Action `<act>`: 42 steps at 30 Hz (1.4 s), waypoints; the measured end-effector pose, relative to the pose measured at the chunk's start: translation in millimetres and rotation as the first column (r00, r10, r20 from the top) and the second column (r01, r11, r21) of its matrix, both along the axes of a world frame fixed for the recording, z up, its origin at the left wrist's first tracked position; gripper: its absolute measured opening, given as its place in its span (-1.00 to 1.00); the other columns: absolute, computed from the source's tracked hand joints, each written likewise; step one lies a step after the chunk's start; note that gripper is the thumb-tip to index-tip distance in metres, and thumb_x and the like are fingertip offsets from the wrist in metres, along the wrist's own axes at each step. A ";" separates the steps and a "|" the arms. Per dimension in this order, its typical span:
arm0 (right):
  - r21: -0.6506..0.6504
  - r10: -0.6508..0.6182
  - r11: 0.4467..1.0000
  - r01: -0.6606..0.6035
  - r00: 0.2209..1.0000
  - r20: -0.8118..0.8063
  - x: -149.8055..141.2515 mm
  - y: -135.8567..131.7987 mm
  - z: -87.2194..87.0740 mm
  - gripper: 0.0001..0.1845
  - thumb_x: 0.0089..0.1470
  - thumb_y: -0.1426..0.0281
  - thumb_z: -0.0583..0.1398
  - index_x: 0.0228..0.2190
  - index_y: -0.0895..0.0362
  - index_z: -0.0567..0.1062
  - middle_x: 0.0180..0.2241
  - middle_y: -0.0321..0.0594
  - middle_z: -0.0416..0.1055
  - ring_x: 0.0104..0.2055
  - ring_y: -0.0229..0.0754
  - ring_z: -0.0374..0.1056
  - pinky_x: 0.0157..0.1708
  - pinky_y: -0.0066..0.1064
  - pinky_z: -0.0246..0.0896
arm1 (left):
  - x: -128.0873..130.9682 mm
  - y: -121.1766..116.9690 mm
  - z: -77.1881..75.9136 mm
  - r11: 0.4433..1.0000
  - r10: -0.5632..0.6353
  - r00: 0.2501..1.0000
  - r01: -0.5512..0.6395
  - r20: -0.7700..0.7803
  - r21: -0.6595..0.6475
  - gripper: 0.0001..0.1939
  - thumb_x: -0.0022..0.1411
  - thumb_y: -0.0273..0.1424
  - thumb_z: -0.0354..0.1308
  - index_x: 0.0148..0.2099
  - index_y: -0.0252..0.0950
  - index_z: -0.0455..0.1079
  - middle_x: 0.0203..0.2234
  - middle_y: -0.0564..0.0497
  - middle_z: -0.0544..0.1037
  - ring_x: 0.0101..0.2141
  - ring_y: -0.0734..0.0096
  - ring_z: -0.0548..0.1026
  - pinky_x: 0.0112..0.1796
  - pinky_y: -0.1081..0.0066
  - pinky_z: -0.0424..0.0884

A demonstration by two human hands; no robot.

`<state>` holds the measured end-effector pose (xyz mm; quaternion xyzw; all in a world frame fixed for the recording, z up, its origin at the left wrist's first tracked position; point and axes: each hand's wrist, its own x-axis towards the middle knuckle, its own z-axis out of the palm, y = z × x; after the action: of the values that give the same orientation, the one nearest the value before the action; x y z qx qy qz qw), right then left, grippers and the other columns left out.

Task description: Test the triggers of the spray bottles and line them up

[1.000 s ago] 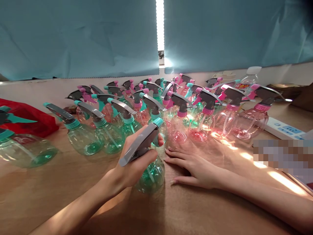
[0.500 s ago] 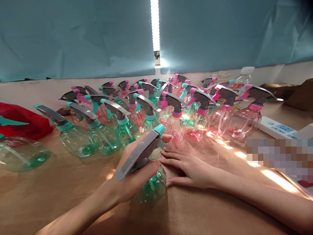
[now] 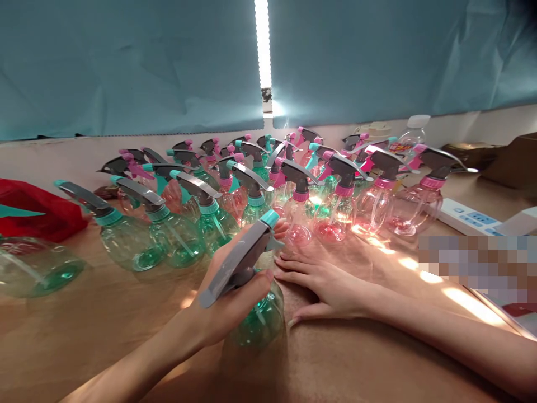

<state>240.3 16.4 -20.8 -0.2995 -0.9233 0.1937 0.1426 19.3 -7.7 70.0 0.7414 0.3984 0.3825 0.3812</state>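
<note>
My left hand (image 3: 229,299) is wrapped round the neck of a clear green spray bottle (image 3: 262,322) with a grey and teal trigger head. The bottle stands in front of me, its nozzle pointing away and a little to the right. Beside it, my right hand (image 3: 323,285) lies flat on the brown tabletop (image 3: 348,358), fingers spread and holding nothing. Just beyond the hands stand other green spray bottles (image 3: 180,240) with teal collars, and pink spray bottles (image 3: 298,224) with pink collars. Part of the held bottle's neck is hidden behind my fingers.
More spray bottles crowd toward the wall. At the left are a red bag (image 3: 54,210) and a green bottle (image 3: 46,266), cut off by the frame. A white power strip (image 3: 472,218) and a brown box (image 3: 514,168) lie on the right. A lit tube (image 3: 263,50) hangs ahead.
The view has shifted slightly. My left hand keeps its grip on the green spray bottle, and the right thumb has moved slightly away from the bottle. Otherwise little differs.
</note>
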 end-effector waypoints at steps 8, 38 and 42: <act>0.001 -0.010 1.000 0.010 0.998 -0.062 -0.3 -1.2 -1.7 -0.11 0.03 -0.05 0.25 0.25 0.16 0.25 0.33 0.00 0.05 0.38 0.08 -0.05 0.33 -0.01 -0.14 | 13.5 4.3 14.6 0.995 -0.095 0.995 0.096 0.038 -0.037 -0.43 0.11 -0.45 0.14 0.21 -0.20 0.32 -0.08 -0.09 0.60 -0.05 0.04 0.54 -0.04 0.19 0.48; -0.039 -0.020 0.999 0.016 0.997 -0.081 0.3 -2.2 -3.2 -0.13 0.04 0.00 0.26 0.27 0.11 0.21 0.33 0.00 0.05 0.38 0.09 -0.05 0.31 -0.01 -0.11 | 12.5 7.2 8.7 0.996 -0.083 0.996 0.082 0.027 0.033 -0.49 0.14 -0.40 0.14 0.17 -0.16 0.36 -0.03 -0.09 0.57 0.05 0.05 0.46 -0.08 0.26 0.49; -0.033 -0.019 0.999 0.016 0.998 -0.064 0.2 -2.1 -2.8 -0.12 0.04 -0.02 0.25 0.27 0.12 0.21 0.33 0.00 0.06 0.38 0.08 -0.05 0.32 -0.02 -0.11 | 12.6 6.4 11.5 0.992 -0.120 0.993 0.120 0.008 0.036 -0.52 0.13 -0.43 0.10 0.13 -0.13 0.39 -0.05 -0.06 0.58 0.07 0.09 0.44 -0.04 0.27 0.44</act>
<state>240.5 14.3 -23.6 -0.3035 -0.9122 0.2171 0.1691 31.9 -1.3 81.6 0.7686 0.3444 0.3696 0.3925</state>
